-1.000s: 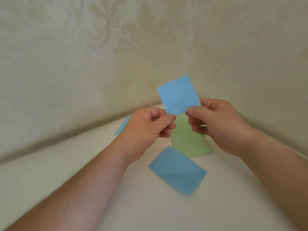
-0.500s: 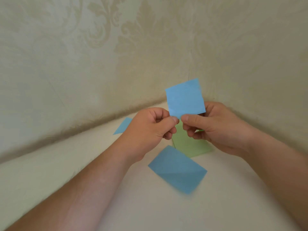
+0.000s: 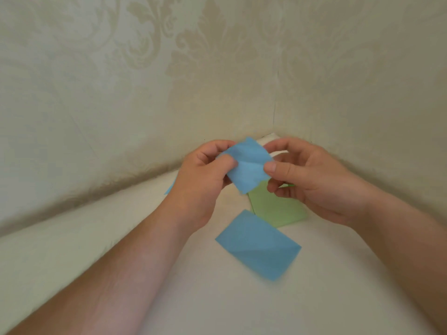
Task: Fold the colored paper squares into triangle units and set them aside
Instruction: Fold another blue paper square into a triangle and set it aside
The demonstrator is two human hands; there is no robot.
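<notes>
**Q:** Two hands on one sheet — what has changed?

**A:** Your left hand [image 3: 205, 175] and right hand [image 3: 297, 175] each pinch a side of the blue paper square [image 3: 249, 165]. A second ago it stood upright; now it is tipped flat and lowered, showing a crease.

**Q:** Meaning?

**A:** Folding is likely starting. Below, near the surface's far corner, lie a green sheet [image 3: 278, 209] and a blue folded piece [image 3: 258, 245].
</notes>
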